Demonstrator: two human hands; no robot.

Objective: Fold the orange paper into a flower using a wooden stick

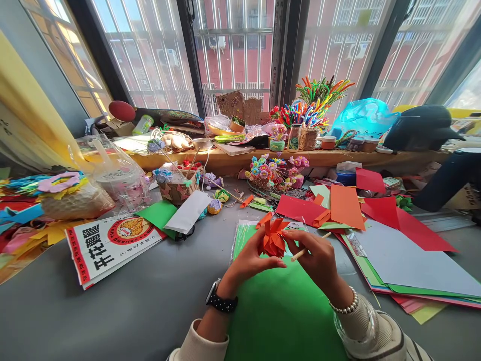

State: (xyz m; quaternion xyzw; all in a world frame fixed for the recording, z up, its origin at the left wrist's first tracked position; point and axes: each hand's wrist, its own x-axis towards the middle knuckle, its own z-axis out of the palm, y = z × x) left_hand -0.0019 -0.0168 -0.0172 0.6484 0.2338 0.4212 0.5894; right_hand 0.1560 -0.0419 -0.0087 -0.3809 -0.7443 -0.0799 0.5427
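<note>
Sleeves, cream-coloured, are entering from the bottom edge; a black watch (221, 301) is sitting on the left wrist and a pearl bracelet (343, 306) on the right. Both forearms are lying over a green paper sheet (280, 311) that is resting flat on the grey tabletop (150, 301).

Just beyond, the left hand (250, 258) is pinching an orange paper flower (273, 235) from the left side, grip clenched on its folded petals. The right hand (319, 258) is touching the flower's right side with thumb and forefinger while its grip is grasping a thin wooden stick (306, 250), which is poking out to the left under the fingers. The flower is being held above the far end of the green sheet, near the tabletop's middle.

To the right, a fan of loose sheets is lying spread: a grey sheet (406, 255) on top, red paper (413, 228) and orange paper (345, 205) behind it. To the left, a printed packet (108, 243) with red borders is lying beside a white envelope (188, 211).

Farther back, a small basket of tiny flowers (276, 173) is standing near the wooden sill (338, 158). On the sill, a bunch of bright pipe cleaners (315, 98) is standing upright, with a blue plastic bag (363, 118) just beside it. Windows are filling the background.
</note>
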